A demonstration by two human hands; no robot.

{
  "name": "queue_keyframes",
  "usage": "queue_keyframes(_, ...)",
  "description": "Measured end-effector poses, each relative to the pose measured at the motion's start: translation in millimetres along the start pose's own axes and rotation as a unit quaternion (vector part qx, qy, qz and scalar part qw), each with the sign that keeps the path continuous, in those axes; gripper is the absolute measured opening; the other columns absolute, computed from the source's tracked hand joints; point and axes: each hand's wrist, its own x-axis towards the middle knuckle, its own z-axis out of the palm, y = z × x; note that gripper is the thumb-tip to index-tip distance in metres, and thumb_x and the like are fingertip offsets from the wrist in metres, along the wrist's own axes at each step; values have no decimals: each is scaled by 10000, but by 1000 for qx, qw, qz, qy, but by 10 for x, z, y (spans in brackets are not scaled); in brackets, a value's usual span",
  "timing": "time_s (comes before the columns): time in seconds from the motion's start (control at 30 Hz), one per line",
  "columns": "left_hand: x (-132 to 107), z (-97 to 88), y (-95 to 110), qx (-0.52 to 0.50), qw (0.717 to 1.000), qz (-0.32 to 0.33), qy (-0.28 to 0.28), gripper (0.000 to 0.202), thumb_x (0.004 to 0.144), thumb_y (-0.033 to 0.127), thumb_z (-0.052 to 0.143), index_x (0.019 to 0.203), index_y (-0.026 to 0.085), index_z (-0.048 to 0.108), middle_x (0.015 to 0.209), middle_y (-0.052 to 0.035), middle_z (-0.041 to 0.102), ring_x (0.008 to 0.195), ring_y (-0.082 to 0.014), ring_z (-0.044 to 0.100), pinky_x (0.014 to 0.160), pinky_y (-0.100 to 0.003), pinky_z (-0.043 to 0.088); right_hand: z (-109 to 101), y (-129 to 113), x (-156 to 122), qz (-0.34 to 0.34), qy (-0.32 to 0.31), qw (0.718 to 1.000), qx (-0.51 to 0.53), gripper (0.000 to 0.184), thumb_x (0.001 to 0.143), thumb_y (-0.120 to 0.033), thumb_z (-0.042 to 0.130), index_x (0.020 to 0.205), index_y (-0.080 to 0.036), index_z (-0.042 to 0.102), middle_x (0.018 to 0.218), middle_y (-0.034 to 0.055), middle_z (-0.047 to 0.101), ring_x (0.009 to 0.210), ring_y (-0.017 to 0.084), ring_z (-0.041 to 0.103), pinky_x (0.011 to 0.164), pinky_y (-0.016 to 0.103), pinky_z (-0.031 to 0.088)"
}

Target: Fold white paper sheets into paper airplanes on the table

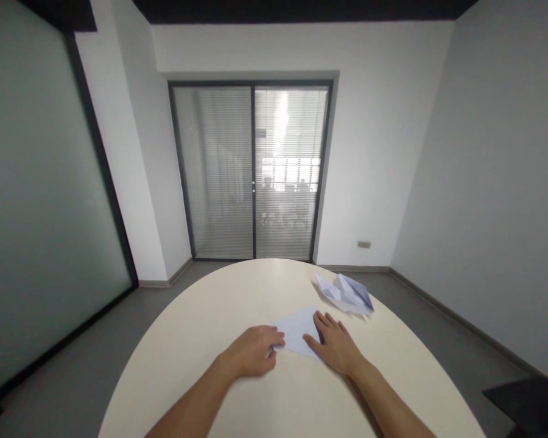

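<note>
1 white sheet of paper (298, 331) lies flat on the round table (201, 359), tapering to the left. The left hand (256, 351) curls over its left end; whether it pinches the edge I cannot tell. The right hand (337, 348) rests on its right end, thumb wide of the fingers. Far right sits 1 folded paper shape (352, 294); beyond the table, 2 glass panels (219, 176).
</note>
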Motion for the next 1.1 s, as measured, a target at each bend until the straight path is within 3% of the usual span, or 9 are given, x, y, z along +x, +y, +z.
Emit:
queue_keyframes(0.2, 28, -37, 90, 45, 998, -32, 18, 315, 825, 126, 491, 1068, 238, 657, 1012, -14, 721, 916, -202, 669, 868, -303, 502, 18, 7, -5, -3, 5, 1000, 5, 791, 910, -635, 400, 1511, -124, 344, 1579, 131, 311, 1466, 360, 231, 1180, 535, 196)
queue_keyframes(0.47, 72, 118, 6, 5, 997, -48, 67, 239, 925, 184, 489, 1041, 231, 693, 1081, -18, 724, 1004, -183, 648, 940, -301, 471, 113, 79, 38, -10, 26, 1000, -3, 792, 901, -653, 400, 1502, -138, 369, 1571, 126, 336, 1456, 367, 253, 1178, 526, 208)
queue_keyframes(0.77, 121, 217, -35, -23, 990, -89, 104, 215, 890, 160, 537, 980, 230, 719, 1028, -12, 735, 987, -187, 636, 930, -316, 471, 99, 53, 25, -5, 17, 1000, -6, 805, 904, -651, 385, 1510, -124, 349, 1579, 125, 317, 1461, 365, 241, 1182, 516, 199)
queue_keyframes(1.1, 139, 211, 16, 32, 986, -135, 87, 205, 910, 158, 499, 962, 224, 686, 1018, -21, 703, 1005, -198, 587, 900, -312, 470, 98, 46, 20, -4, 17, 1000, 0, 804, 899, -667, 383, 1494, -126, 383, 1576, 126, 323, 1461, 370, 239, 1180, 532, 196)
